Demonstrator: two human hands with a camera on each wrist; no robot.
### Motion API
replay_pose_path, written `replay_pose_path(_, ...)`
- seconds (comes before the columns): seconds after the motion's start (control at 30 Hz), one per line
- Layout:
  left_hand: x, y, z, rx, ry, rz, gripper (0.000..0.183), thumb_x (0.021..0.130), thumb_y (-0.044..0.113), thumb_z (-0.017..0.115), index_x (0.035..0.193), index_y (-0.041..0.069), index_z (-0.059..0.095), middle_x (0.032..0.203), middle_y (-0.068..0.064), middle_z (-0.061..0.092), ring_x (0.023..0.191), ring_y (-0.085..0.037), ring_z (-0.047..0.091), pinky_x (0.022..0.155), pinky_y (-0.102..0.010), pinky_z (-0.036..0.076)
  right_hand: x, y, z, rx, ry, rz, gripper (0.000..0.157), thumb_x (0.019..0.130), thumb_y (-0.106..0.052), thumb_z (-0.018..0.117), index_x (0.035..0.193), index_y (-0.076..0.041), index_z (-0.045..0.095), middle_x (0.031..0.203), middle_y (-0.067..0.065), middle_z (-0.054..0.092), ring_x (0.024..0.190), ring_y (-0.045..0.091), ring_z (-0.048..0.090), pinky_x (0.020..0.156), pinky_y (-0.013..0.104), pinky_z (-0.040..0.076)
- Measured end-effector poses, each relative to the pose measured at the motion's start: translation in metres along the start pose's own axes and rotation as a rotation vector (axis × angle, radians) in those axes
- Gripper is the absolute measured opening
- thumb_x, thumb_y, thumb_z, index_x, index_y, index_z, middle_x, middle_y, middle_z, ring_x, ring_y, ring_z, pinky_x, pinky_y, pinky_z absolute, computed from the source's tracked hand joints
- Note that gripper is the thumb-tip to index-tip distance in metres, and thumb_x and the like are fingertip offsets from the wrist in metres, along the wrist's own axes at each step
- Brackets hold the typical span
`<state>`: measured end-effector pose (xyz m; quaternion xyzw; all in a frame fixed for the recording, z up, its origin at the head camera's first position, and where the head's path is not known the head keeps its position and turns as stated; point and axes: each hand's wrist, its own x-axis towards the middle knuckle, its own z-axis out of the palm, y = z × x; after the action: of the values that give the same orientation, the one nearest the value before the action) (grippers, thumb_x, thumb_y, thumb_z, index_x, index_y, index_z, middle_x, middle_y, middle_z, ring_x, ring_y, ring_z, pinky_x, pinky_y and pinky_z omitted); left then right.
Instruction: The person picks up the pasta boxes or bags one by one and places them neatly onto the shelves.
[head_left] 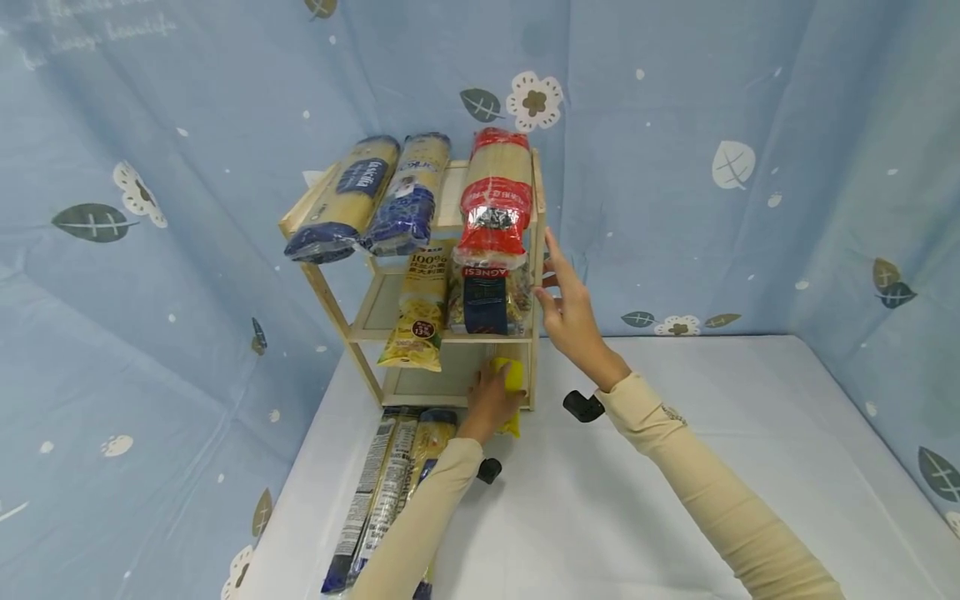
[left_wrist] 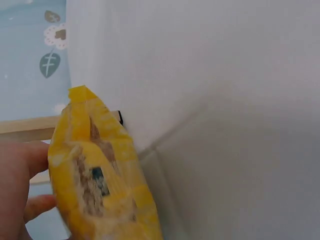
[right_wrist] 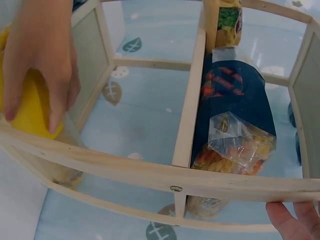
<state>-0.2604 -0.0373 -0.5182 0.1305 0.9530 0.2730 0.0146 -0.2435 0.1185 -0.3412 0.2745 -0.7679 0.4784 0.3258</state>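
Observation:
My left hand (head_left: 491, 398) grips a yellow plastic food bag (left_wrist: 100, 170) at the bottom level of a wooden rack (head_left: 480, 338). In the right wrist view, its fingers spread over the top of the bag, just inside the rack's frame. Part of the bag lies hidden behind that hand in the head view. My right hand (head_left: 573, 317) rests against the rack's right side, thumb and fingertips touching the upright, fingers mostly straight. Nearest to it, on the middle shelf, is an Agnesi pasta bag (head_left: 487, 302), with a yellow pasta bag (head_left: 420, 312) to its left.
On the top shelf lie a red noodle packet (head_left: 497, 200) and two blue-ended pasta packets, one at the left (head_left: 348, 196). Several long pasta packets (head_left: 375, 492) lie on the white table before the rack. Two black objects, one by my right cuff (head_left: 582, 407), sit there too.

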Motion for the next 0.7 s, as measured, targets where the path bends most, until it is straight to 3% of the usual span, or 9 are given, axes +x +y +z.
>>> replay_pose_path(0.4, -0.044, -0.012, -0.01, -0.003, 0.084, 0.121, 0.053, 0.093, 0.03, 0.06, 0.14, 0.01, 0.045, 0.14, -0.026, 0.036, 0.122, -0.046, 0.039, 0.087, -0.063, 0.038, 0.001, 0.001, 0.003, 0.019, 0.01, 0.009, 0.074, 0.091, 0.01, 0.053, 0.152, -0.012, 0.017, 0.121, 0.023, 0.05, 0.094, 0.032, 0.056, 0.063, 0.042, 0.054)
replay_pose_path(0.57, -0.062, -0.021, -0.018, 0.003, 0.036, 0.076, 0.057, 0.094, 0.036, 0.059, 0.145, 0.018, 0.04, 0.143, -0.021, 0.035, 0.128, -0.041, 0.036, 0.091, -0.063, 0.036, 0.002, -0.005, 0.003, 0.018, 0.012, 0.01, 0.072, 0.089, 0.014, 0.053, 0.15, -0.002, 0.018, 0.118, 0.028, 0.05, 0.092, 0.037, 0.055, 0.063, 0.045, 0.053)
replay_pose_path(0.7, -0.078, -0.031, -0.025, 0.001, 0.013, 0.052, 0.06, 0.093, 0.034, 0.061, 0.146, 0.023, 0.037, 0.144, -0.021, 0.032, 0.129, -0.042, 0.033, 0.09, -0.064, 0.036, 0.002, -0.025, -0.001, 0.008, 0.017, 0.018, 0.068, 0.089, 0.017, 0.051, 0.147, 0.006, 0.018, 0.114, 0.031, 0.049, 0.09, 0.042, 0.055, 0.063, 0.047, 0.053)
